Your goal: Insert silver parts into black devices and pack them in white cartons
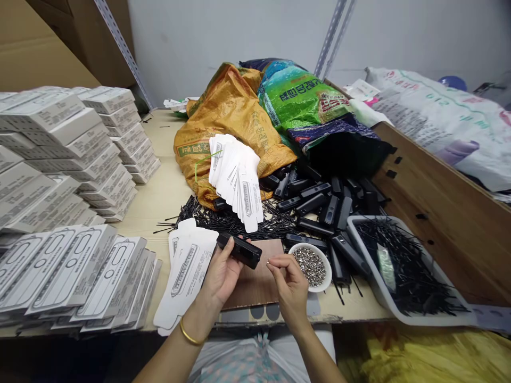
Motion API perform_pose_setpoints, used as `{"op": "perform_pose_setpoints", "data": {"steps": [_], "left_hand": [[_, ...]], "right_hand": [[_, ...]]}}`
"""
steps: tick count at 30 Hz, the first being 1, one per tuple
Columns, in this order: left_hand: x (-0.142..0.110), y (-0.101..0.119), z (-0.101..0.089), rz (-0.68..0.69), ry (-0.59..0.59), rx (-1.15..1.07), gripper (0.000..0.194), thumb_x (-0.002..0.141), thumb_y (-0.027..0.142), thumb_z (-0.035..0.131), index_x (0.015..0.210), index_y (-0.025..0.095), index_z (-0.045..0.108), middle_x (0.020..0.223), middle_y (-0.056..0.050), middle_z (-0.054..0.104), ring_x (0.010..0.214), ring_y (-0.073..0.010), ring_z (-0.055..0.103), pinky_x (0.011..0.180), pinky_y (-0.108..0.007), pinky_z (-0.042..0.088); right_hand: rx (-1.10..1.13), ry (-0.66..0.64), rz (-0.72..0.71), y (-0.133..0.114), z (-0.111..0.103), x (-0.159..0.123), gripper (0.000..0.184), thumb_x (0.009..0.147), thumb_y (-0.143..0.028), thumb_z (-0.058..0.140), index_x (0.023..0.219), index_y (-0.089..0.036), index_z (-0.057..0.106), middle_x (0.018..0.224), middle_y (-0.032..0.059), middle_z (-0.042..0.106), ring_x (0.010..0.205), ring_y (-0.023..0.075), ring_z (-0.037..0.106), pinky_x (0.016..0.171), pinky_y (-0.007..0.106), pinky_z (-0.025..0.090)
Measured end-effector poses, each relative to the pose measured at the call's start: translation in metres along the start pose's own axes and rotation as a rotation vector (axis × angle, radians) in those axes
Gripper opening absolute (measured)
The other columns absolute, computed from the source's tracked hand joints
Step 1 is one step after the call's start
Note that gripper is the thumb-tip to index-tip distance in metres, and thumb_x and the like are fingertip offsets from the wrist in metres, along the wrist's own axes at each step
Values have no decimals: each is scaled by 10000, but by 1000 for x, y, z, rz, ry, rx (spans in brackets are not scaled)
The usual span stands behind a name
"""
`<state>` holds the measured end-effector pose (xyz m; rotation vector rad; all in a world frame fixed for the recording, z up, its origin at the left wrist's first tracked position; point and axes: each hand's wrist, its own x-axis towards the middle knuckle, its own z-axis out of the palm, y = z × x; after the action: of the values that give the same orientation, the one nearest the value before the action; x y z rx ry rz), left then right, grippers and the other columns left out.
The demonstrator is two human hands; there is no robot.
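Note:
My left hand (pixel 225 274) is closed round a black oblong plastic device (pixel 241 250), held tilted above a brown board (pixel 255 282). Thumb and index finger of my right hand (pixel 290 282) are pinched together just right of the device's end; whatever is between them is too small to make out. Beside that hand stands a white bowl (pixel 328 279) full of small shiny metal pieces (pixel 309 266). Flat printed white cartons (pixel 195 260) lie left of my left hand, and more similar black devices (pixel 315 205) are heaped behind the bowl.
Stacks of white boxes (pixel 91 266) fill the left side. Thin black strips (pixel 275 226) lie behind the board, and more fill a white tray (pixel 355 229) at right. An orange sack (pixel 223 111), a green sack (pixel 295 96) and fanned cartons (pixel 239 181) are behind. A wooden board (pixel 439 213) borders the right.

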<state>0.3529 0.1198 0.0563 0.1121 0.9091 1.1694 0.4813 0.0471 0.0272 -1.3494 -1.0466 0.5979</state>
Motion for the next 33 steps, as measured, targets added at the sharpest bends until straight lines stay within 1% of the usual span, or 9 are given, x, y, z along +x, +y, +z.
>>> {"op": "perform_pose_setpoints", "data": {"steps": [8,15,20,22,24,26,29,31,33], "left_hand": [[-6,-5,-1,3,-49,-4,290,849,89,621,1107,220,608,970,-48,703,917,-192,696,865,-371,577],[-11,-4,0,25,-41,-8,258,890,85,559,1105,216,617,987,-61,691,943,-190,685,865,-371,578],[-9,-6,-1,35,-41,11,260,862,88,603,1088,217,609,977,-51,694,924,-177,686,860,-348,578],[-9,-3,1,71,-43,46,277,843,91,628,1089,215,596,983,-48,694,913,-174,686,849,-340,579],[-12,2,3,98,-60,87,327,813,101,663,1103,226,578,990,-42,692,921,-189,688,849,-354,576],[-19,10,3,123,-102,118,368,780,125,701,1101,251,573,1007,-34,688,954,-215,685,873,-381,564],[-29,12,-7,250,-242,208,350,718,158,759,1011,278,612,1059,-31,683,1026,-250,659,944,-412,522],[-28,3,-16,333,-351,380,336,653,126,797,921,261,645,1022,-49,695,1005,-259,658,959,-396,501],[-18,-13,-20,360,-383,579,332,646,96,791,912,242,655,983,-75,701,974,-251,658,948,-360,488]], "right_hand": [[-104,-13,-119,-5,5,-5,85,892,-209,568,842,-229,633,846,25,636,834,187,604,774,338,463],[-110,9,-108,-3,4,-2,103,895,-207,549,835,-223,631,841,33,638,831,195,600,760,346,463],[-119,-29,-138,-5,2,0,104,885,-192,559,826,-233,634,813,24,647,808,192,599,757,345,462],[-90,-79,-82,-6,3,1,110,874,-199,568,789,-230,630,798,23,647,793,189,602,745,335,466],[-21,-145,32,-4,3,3,97,854,-225,593,762,-222,623,781,18,646,771,182,608,709,311,474],[74,-180,153,0,0,4,55,816,-267,643,809,-215,628,784,13,651,732,172,609,662,286,480],[157,-123,231,8,-9,6,215,766,-323,696,933,-205,628,835,27,669,742,173,616,662,284,489],[136,-35,237,12,-18,8,240,772,-353,692,942,-199,624,851,40,668,775,183,622,699,302,493],[72,24,229,12,-27,11,227,787,-375,682,913,-195,626,850,47,663,789,189,623,723,316,491]]}}
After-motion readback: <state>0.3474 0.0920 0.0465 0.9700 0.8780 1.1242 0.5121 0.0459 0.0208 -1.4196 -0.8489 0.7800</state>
